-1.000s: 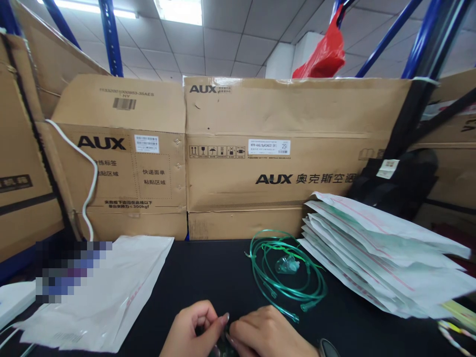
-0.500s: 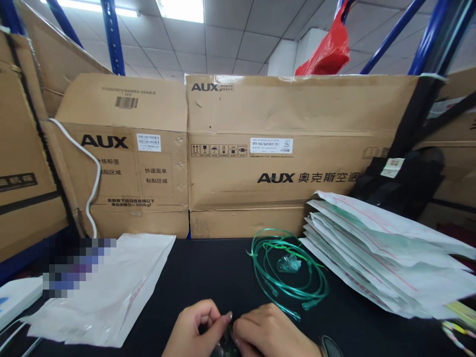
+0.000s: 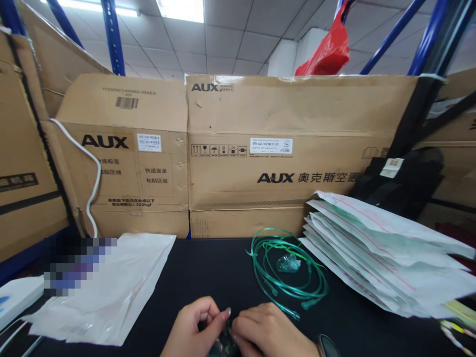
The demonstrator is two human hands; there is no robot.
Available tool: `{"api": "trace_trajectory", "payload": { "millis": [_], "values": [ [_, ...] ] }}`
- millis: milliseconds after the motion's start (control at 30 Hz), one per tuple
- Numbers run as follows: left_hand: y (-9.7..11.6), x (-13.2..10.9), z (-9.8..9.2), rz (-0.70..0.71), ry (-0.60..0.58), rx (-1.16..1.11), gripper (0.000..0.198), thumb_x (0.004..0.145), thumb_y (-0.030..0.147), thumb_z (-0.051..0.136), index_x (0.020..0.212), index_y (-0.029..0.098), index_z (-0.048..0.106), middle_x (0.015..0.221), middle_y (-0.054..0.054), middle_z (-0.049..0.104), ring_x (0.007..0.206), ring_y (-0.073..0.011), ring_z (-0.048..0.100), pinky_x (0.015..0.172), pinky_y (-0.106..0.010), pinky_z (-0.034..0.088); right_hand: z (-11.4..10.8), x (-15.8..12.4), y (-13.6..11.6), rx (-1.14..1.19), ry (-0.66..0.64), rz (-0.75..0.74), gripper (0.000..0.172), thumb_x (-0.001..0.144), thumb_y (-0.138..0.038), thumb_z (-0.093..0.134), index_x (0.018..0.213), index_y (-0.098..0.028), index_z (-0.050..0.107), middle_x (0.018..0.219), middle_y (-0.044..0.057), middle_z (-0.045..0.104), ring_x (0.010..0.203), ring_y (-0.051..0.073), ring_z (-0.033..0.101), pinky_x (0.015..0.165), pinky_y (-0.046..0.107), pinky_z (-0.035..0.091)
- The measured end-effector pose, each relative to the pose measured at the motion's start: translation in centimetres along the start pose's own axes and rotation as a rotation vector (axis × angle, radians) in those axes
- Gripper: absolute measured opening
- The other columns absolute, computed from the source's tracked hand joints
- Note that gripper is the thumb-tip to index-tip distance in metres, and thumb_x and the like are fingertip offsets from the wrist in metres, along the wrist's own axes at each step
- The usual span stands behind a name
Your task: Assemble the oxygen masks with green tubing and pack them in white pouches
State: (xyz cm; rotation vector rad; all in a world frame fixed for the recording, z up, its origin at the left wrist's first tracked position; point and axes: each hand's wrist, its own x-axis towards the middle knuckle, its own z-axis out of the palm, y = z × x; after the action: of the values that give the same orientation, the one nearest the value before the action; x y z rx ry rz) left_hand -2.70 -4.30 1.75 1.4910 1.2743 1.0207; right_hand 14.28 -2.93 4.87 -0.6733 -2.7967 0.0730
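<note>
My left hand point(image 3: 195, 329) and my right hand point(image 3: 269, 332) meet at the bottom edge of the view, over a black table point(image 3: 208, 270). Both have their fingers curled in a pinch around a small greenish, clear item point(image 3: 223, 342) that is mostly hidden between them. A watch point(image 3: 327, 347) shows on my right wrist. Just beyond my right hand lies a loose coil of green tubing point(image 3: 288, 270) with a small clear plastic piece point(image 3: 287, 264) inside the coil.
A fanned stack of white sealed pouches point(image 3: 379, 248) lies at the right. One flat white pouch point(image 3: 107, 292) lies at the left. Large AUX cardboard boxes point(image 3: 282, 148) wall off the back. A black bag point(image 3: 405, 181) leans at the right; a red plastic bag point(image 3: 329, 47) hangs above.
My hands stay together at the bottom edge, with only small finger shifts. The view has shifted slightly to one side.
</note>
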Motion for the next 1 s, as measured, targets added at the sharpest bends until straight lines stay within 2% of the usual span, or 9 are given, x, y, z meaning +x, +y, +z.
{"api": "trace_trajectory", "payload": {
  "millis": [133,300,533,667,867,1000],
  "values": [
    [-0.2,0.0,0.0,-0.014,0.019,-0.029,0.043,0.065,0.058,0.054,0.051,0.019,0.04,0.047,0.006,0.039,0.046,-0.0098,0.037,0.045,-0.021,0.033,0.0,0.0,0.0,0.009,0.006,0.012,0.02,0.083,-0.014,0.037,0.067,-0.02,0.046,0.057,-0.004,0.051,0.049,0.008,0.046,0.047,0.017,0.033],
    [-0.5,0.2,0.1,-0.003,0.017,-0.026,0.042,0.066,0.056,0.055,0.051,0.019,0.04,0.046,0.006,0.039,0.045,-0.0094,0.036,0.044,-0.021,0.031,0.1,0.0,0.0,0.01,-0.008,0.02,0.018,0.081,-0.013,0.039,0.065,-0.02,0.045,0.057,-0.004,0.051,0.049,0.008,0.046,0.046,0.017,0.032],
    [-0.8,0.1,0.7,0.019,0.055,-0.01,0.048,0.065,0.066,0.048,0.05,0.021,0.038,0.045,0.006,0.036,0.044,-0.01,0.035,0.044,-0.022,0.027,0.7,0.0,-0.1,0.003,-0.017,0.079,0.015,0.071,-0.007,0.045,0.064,-0.02,0.045,0.056,-0.006,0.052,0.047,0.008,0.048,0.044,0.016,0.032],
    [-1.0,0.0,0.8,0.027,0.066,0.012,0.048,0.065,0.066,0.047,0.05,0.021,0.038,0.043,0.006,0.038,0.043,-0.0102,0.036,0.043,-0.022,0.028,0.7,0.0,-0.2,0.011,-0.026,0.092,0.014,0.073,-0.009,0.047,0.065,-0.02,0.047,0.057,-0.006,0.055,0.048,0.007,0.05,0.046,0.016,0.032],
    [-1.9,0.1,0.9,0.05,0.094,0.104,0.043,0.069,0.057,0.048,0.048,0.021,0.038,0.04,0.005,0.041,0.039,-0.0098,0.038,0.039,-0.021,0.026,1.2,-0.4,-0.9,-0.055,0.02,0.105,0.013,0.079,-0.014,0.049,0.066,-0.018,0.051,0.056,-0.003,0.058,0.048,0.009,0.049,0.047,0.018,0.031],
    [-1.6,0.0,0.9,0.045,0.087,0.113,0.041,0.07,0.054,0.049,0.048,0.021,0.038,0.04,0.005,0.04,0.039,-0.0093,0.036,0.039,-0.021,0.025,1.8,-0.5,-1.2,-0.063,0.049,0.122,0.013,0.078,-0.014,0.05,0.065,-0.019,0.051,0.056,-0.003,0.059,0.049,0.01,0.05,0.046,0.02,0.029]
  ]
}}
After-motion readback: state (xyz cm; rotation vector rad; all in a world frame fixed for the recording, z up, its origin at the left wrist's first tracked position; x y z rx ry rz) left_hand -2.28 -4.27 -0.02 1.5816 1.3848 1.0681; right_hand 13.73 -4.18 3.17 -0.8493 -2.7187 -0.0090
